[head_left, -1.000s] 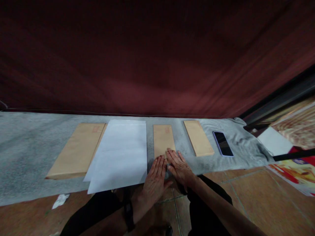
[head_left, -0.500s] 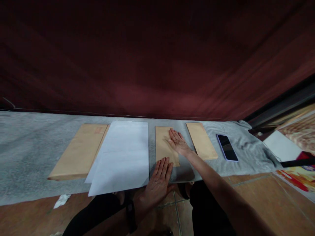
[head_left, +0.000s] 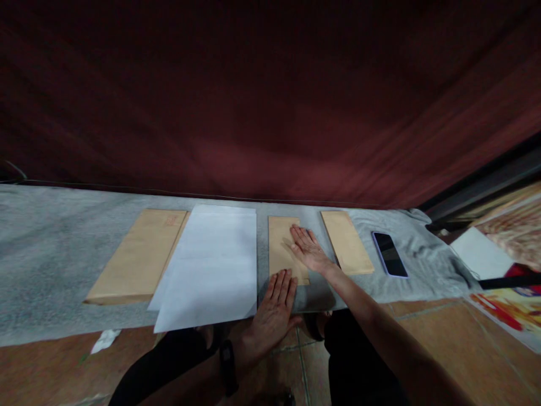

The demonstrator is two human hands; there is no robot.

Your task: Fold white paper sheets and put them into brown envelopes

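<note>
A brown paper envelope point(head_left: 281, 242) lies flat on the grey cloth in front of me. My left hand point(head_left: 275, 304) rests with outstretched fingers on its near edge. Across its right side lies my right hand point(head_left: 308, 250), palm down and fingers straight. Neither hand grips anything. To the left is a stack of white paper sheets point(head_left: 215, 259), slightly fanned. Beyond those sits a stack of larger-looking brown envelopes point(head_left: 131, 259). Another brown envelope pile point(head_left: 347, 242) lies to the right of my right hand.
A phone point(head_left: 389, 254) in a light purple case lies on the grey cloth point(head_left: 42, 254) at the right. A dark red curtain-like surface point(head_left: 253, 113) rises behind. Crumpled tissue point(head_left: 105, 340) lies on the tiled floor point(head_left: 426, 332), and a printed box point(head_left: 511, 310) stands at far right.
The view has shifted very slightly. Both hands stay on the envelope in nearly the same places, and nothing else has visibly moved.
</note>
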